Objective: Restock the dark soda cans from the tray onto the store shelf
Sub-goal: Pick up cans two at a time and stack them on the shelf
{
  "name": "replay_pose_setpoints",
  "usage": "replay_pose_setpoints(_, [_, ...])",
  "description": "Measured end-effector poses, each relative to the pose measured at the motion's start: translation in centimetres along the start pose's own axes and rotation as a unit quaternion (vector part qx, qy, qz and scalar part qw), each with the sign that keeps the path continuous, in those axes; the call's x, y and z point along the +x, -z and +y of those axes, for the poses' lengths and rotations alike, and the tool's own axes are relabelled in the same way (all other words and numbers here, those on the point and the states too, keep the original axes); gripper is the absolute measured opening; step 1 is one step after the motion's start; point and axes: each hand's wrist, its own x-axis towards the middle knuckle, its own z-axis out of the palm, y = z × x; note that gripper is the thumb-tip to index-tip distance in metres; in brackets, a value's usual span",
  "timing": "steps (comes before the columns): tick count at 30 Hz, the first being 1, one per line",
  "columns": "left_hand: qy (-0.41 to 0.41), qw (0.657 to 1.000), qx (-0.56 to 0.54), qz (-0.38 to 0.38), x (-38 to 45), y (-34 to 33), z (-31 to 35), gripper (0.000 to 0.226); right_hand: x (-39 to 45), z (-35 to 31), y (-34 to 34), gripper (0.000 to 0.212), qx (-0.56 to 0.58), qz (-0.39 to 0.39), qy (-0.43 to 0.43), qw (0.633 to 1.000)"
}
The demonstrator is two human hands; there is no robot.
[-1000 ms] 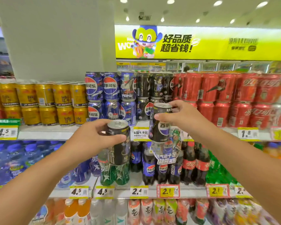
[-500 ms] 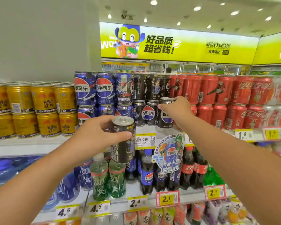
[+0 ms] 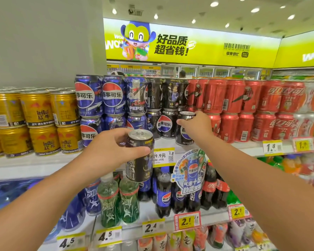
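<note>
The left hand (image 3: 105, 151) gripped a black aluminium soda can (image 3: 140, 156) with a silver top and pull tab, its dark side printed with small white text, a barcode-like panel and a blue figure near the base. Fingers and thumb curled round its upper half, and the can hung upright in the air in front of the white shelf edge (image 3: 239, 147), clear of the shelf.

The right hand (image 3: 196, 125) held a second black can (image 3: 184, 131) with a silver rim and a round red, white and blue emblem partly showing. That hand wrapped its upper part from the right, and the can's base sat at, or just above, the front of the upper shelf, beside the red cans (image 3: 230, 109); whether it touched the shelf could not be told.

So two dark cans were in hand, one each. Behind them on the shelf stood the stocked black cans (image 3: 163, 109), stacked two high, about five of them visible. To their left stood blue cola cans (image 3: 112, 98), three across and two high, then gold energy-drink cans (image 3: 38, 122) in two tiers. Below, yellow price tags (image 3: 153, 227) fronted a row of plastic drink bottles (image 3: 120, 198).
</note>
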Motion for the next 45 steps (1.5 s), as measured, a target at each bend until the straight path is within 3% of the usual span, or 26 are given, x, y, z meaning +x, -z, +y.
replay_pose_setpoints(6, [0.009,1.000,-0.002,-0.004,0.3,-0.6,0.1,0.042,-1.1,1.4,0.4,0.054,-0.047,-0.016,0.025,0.998])
replay_pose_setpoints(10, [0.015,1.000,-0.021,-0.009,0.3,-1.1,0.0,0.035,-2.7,2.4,2.0,0.038,-0.096,-0.018,0.026,0.995])
replay_pose_setpoints(13, [0.006,1.000,-0.020,-0.014,0.1,-1.3,0.0,0.030,-3.0,2.3,2.0,0.050,-0.119,-0.024,0.006,0.993])
replay_pose_setpoints(21, [0.018,0.999,-0.040,-0.005,-0.1,-0.8,-0.6,0.036,-1.9,1.5,-0.5,0.050,-0.151,-0.017,0.006,0.988])
replay_pose_setpoints(31, [0.015,0.999,-0.046,0.000,0.1,0.0,-2.1,0.040,-0.2,1.8,-1.8,0.021,-0.142,0.010,-0.017,0.990])
replay_pose_setpoints(35, [0.008,0.999,-0.037,0.006,0.5,0.2,-2.7,0.038,0.6,1.8,-2.1,0.042,-0.174,0.016,-0.003,0.985])
replay_pose_setpoints(38, [0.006,0.999,-0.042,0.000,0.5,0.1,-3.0,0.030,0.6,1.4,-2.2,0.038,-0.240,-0.008,0.025,0.970])
replay_pose_setpoints(40, [0.001,0.999,-0.047,-0.002,0.5,0.0,-3.2,0.028,0.9,1.6,-2.4,0.044,-0.240,-0.015,0.021,0.971])
replay_pose_setpoints(43, [0.009,0.999,-0.049,-0.001,0.7,-0.2,-3.6,0.030,1.2,1.8,-2.9,0.028,-0.218,-0.025,0.011,0.976])
replay_pose_setpoints(45, [0.018,0.999,-0.049,0.006,0.9,-0.3,-3.9,0.035,1.4,2.0,-3.0,0.034,-0.220,-0.023,0.021,0.975])
